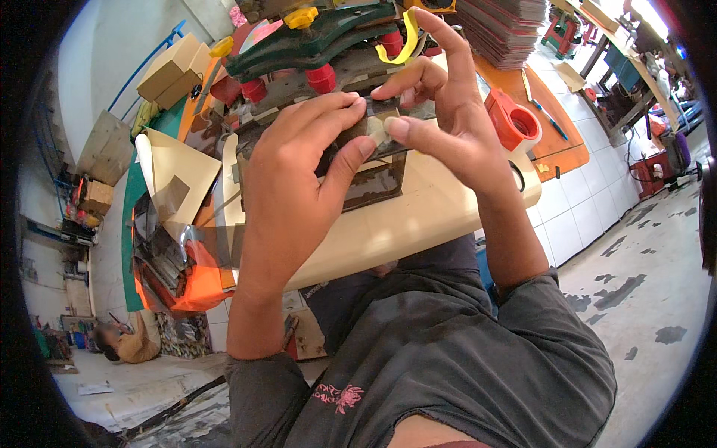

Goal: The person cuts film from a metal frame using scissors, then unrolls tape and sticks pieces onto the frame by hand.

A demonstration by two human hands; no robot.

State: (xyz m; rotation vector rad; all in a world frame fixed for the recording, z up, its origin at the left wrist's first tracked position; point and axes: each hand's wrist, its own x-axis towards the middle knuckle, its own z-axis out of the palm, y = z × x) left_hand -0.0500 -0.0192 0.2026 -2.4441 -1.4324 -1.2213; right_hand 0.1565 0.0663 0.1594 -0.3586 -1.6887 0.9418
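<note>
A green machine head (310, 48) with red feet and yellow knobs stands before me on a cream machine base (418, 213). At its front is a dark flat piece (385, 104) with a small pale patch (379, 134). My left hand (295, 160) is closed at its left side, fingers together and thumb underneath. My right hand (459, 131) grips from the right, its thumb at the pale patch and another finger at the dark edge. The right index finger is raised beside a curled yellow strip (407, 41); whether it sticks to the fingertip I cannot tell.
Right of the base, a red tape dispenser (514, 119) and a blue pen (550, 122) lie on an orange tabletop (556, 149). Behind rises a tall stack of sheets (500, 33). On the left are cream sheets (183, 175) and cardboard boxes (172, 71). A person (131, 340) sits far left.
</note>
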